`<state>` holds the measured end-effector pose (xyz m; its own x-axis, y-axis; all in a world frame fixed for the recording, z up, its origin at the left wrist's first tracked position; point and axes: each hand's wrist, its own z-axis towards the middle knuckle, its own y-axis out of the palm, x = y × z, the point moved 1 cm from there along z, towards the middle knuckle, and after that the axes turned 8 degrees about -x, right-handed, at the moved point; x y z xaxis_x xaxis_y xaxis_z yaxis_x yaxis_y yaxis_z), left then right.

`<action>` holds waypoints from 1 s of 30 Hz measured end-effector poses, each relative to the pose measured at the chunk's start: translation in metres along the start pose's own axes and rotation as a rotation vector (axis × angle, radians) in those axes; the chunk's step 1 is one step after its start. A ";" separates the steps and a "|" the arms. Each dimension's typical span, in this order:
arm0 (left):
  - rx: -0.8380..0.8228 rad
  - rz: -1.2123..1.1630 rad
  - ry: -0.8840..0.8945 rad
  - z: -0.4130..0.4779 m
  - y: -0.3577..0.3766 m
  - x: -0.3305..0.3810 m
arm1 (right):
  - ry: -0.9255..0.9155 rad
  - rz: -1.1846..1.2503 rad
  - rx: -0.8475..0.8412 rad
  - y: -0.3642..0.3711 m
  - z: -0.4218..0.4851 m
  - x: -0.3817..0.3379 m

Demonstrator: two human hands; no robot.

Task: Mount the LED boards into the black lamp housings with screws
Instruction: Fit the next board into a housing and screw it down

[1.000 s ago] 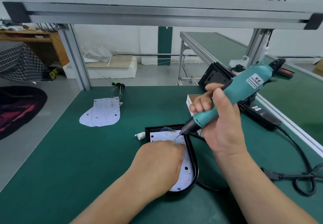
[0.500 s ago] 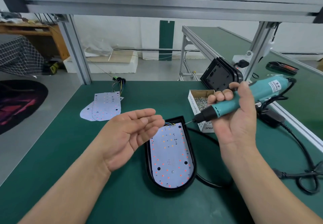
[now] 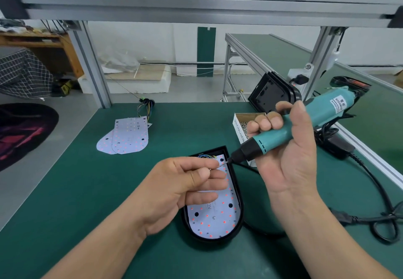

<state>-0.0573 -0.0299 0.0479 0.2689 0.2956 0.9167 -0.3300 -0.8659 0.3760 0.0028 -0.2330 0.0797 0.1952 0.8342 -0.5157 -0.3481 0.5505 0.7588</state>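
- Left hand, open-palmed half a second ago, now pinches a small metal screw at the bit tip.
- Right hand grips the teal electric screwdriver; its label is illegible.
- White LED board, printed "2V", lies in the black plastic lamp housing on the green bench.
- Cardboard screw box reads "SPRING BALANCE".

Your single head-worn camera looks forward and down, close above the black lamp housing; beyond the housing it takes in the green workbench and the floor.
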 end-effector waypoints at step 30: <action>-0.030 0.285 0.084 0.002 -0.004 -0.010 | 0.083 -0.020 -0.045 0.000 -0.002 0.008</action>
<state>-0.0573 -0.0301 0.0369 0.0860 0.0754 0.9934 -0.4083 -0.9069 0.1042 0.0025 -0.2267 0.0752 0.1269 0.8166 -0.5632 -0.3864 0.5636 0.7301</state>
